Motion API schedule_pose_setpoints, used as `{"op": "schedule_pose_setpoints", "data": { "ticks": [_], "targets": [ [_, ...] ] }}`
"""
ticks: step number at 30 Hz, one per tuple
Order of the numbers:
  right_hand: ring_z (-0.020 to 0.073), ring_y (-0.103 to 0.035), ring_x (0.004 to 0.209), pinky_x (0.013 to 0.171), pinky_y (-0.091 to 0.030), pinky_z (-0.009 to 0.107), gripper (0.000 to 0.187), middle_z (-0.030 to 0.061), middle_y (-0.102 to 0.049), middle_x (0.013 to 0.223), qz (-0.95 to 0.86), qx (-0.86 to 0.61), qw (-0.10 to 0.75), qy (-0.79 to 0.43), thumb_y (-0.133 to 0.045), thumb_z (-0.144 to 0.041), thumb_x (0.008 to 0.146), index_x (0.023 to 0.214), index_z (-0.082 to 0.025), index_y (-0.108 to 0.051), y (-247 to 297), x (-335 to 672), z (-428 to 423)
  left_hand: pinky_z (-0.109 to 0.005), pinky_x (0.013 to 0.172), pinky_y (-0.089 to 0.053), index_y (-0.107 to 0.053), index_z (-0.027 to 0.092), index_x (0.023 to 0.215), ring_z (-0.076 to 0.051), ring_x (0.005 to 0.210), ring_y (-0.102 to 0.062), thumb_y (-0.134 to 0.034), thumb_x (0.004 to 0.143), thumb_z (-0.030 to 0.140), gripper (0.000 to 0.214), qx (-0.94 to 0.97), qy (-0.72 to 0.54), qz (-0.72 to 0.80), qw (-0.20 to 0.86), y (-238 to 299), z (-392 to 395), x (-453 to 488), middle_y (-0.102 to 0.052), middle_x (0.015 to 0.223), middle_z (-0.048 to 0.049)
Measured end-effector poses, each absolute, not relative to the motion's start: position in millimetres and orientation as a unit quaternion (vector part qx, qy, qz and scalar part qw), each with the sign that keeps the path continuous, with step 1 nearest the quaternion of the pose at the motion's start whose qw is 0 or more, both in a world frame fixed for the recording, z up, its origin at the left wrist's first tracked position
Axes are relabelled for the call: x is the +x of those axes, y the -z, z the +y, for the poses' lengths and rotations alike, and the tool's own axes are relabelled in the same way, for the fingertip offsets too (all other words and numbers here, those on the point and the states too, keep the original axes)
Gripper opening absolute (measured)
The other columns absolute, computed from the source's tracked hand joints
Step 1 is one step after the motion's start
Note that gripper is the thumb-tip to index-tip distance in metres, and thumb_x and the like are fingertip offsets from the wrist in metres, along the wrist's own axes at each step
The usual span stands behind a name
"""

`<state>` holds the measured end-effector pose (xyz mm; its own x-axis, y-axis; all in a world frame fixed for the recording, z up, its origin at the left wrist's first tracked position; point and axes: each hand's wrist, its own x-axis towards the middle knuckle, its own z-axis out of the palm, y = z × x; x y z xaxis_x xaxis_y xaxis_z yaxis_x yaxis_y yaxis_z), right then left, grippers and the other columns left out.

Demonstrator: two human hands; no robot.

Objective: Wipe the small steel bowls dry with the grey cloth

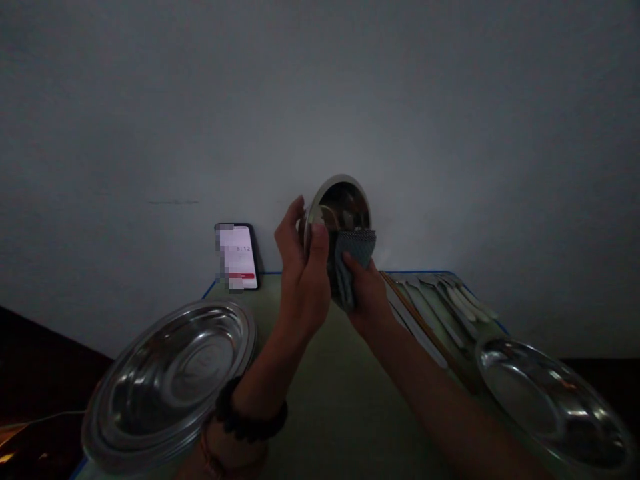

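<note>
A shiny metal bowl (pixel 345 197) is tilted on its side above the far part of the table, its opening turned partly towards me. My left hand (pixel 305 273) grips its left rim, thumb in front and fingers behind. In my right hand (pixel 367 287) is a folded grey-blue cloth (pixel 357 250), pinched under the thumb and pressed against the bowl's lower right rim. The cloth covers that part of the bowl. The right fingers are partly hidden behind it.
Stacked metal basins (pixel 240 340) stand at the left. A lit phone (pixel 239 257) leans on the wall. Chopsticks (pixel 425 320), several spoons (pixel 440 310) and other utensils lie at the right, near another metal basin (pixel 550 393). The wall (pixel 320 87) rises behind the table (pixel 345 407).
</note>
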<state>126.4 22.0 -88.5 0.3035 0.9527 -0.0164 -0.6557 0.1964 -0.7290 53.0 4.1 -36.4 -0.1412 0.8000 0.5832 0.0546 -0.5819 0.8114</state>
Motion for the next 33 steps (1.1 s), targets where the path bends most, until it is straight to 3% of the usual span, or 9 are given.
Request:
{"op": "schedule_pose_setpoints", "data": {
  "ticks": [5, 9, 12, 18, 24, 28, 33],
  "targets": [
    [0.0161, -0.062, 0.081, 0.074, -0.049, 0.033, 0.03, 0.0008, -0.067, 0.092, -0.343, -0.374, 0.75, -0.425, -0.066, -0.027, 0.068, 0.097, -0.022, -0.057, 88.1, 153.0, 32.5, -0.038, 0.105, -0.036, -0.037, 0.024, 0.134, -0.024, 0.124, -0.046, -0.063, 0.078, 0.031, 0.062, 0.713, -0.53, 0.348, 0.301, 23.7, 7.1, 28.0, -0.052, 0.132, -0.0051],
    [0.0147, -0.054, 0.074, 0.067, -0.045, 0.03, 0.021, -0.0013, -0.062, 0.081, -0.499, -0.452, 0.711, -0.201, -0.065, -0.032, 0.072, 0.089, -0.021, -0.059, 79.8, 173.4, 30.6, -0.039, 0.091, -0.046, -0.053, 0.025, 0.122, -0.025, 0.104, -0.06, -0.06, 0.08, 0.038, 0.044, 0.734, -0.445, 0.402, 0.319, 5.4, 1.3, 2.8, -0.064, 0.115, -0.0031],
    [0.0137, -0.053, 0.07, 0.066, -0.045, 0.03, 0.019, -0.0025, -0.061, 0.077, -0.575, -0.463, 0.667, -0.1, -0.064, -0.033, 0.075, 0.09, -0.022, -0.059, 67.6, 177.7, 20.2, -0.036, 0.081, -0.049, -0.06, 0.027, 0.114, -0.024, 0.093, -0.063, -0.059, 0.08, 0.039, 0.036, 0.721, -0.433, 0.406, 0.357, 2.1, -1.7, -2.8, -0.069, 0.102, -0.0021],
    [0.0133, -0.05, 0.061, 0.06, -0.044, 0.029, 0.02, -0.0035, -0.059, 0.069, -0.599, -0.486, 0.636, 0.029, -0.065, -0.039, 0.074, 0.084, -0.023, -0.058, 57.1, 185.9, 9.4, -0.032, 0.078, -0.048, -0.059, 0.026, 0.116, -0.024, 0.095, -0.063, -0.058, 0.081, 0.039, 0.037, 0.717, -0.407, 0.366, 0.431, 3.8, -8.4, 7.3, -0.069, 0.105, -0.0035],
    [0.0148, -0.05, 0.066, 0.061, -0.043, 0.029, 0.024, -0.0021, -0.057, 0.072, -0.549, -0.487, 0.679, 0.033, -0.065, -0.043, 0.073, 0.082, -0.022, -0.058, 57.5, 193.0, 15.3, -0.033, 0.089, -0.046, -0.058, 0.023, 0.118, -0.024, 0.106, -0.06, -0.057, 0.084, 0.036, 0.037, 0.679, -0.468, 0.307, 0.475, 3.7, -10.5, 18.2, -0.067, 0.113, -0.003],
    [0.016, -0.055, 0.077, 0.07, -0.044, 0.031, 0.031, 0.0025, -0.06, 0.088, -0.47, -0.462, 0.749, -0.075, -0.053, -0.047, 0.081, 0.098, -0.021, -0.056, 70.6, 177.7, 24.8, -0.032, 0.097, -0.044, -0.056, 0.024, 0.12, -0.021, 0.115, -0.056, -0.053, 0.086, 0.03, 0.034, 0.629, -0.563, 0.263, 0.467, 8.3, -9.6, 31.1, -0.063, 0.12, -0.0009],
    [0.0185, -0.056, 0.09, 0.076, -0.045, 0.034, 0.034, 0.0063, -0.06, 0.099, -0.446, -0.447, 0.748, -0.203, -0.045, -0.045, 0.084, 0.108, -0.021, -0.048, 89.7, 157.3, 31.7, -0.032, 0.095, -0.046, -0.041, 0.023, 0.129, -0.021, 0.117, -0.055, -0.049, 0.086, 0.03, 0.044, 0.517, -0.667, 0.307, 0.441, 25.6, -7.2, 54.8, -0.058, 0.126, -0.004]
  ]
}}
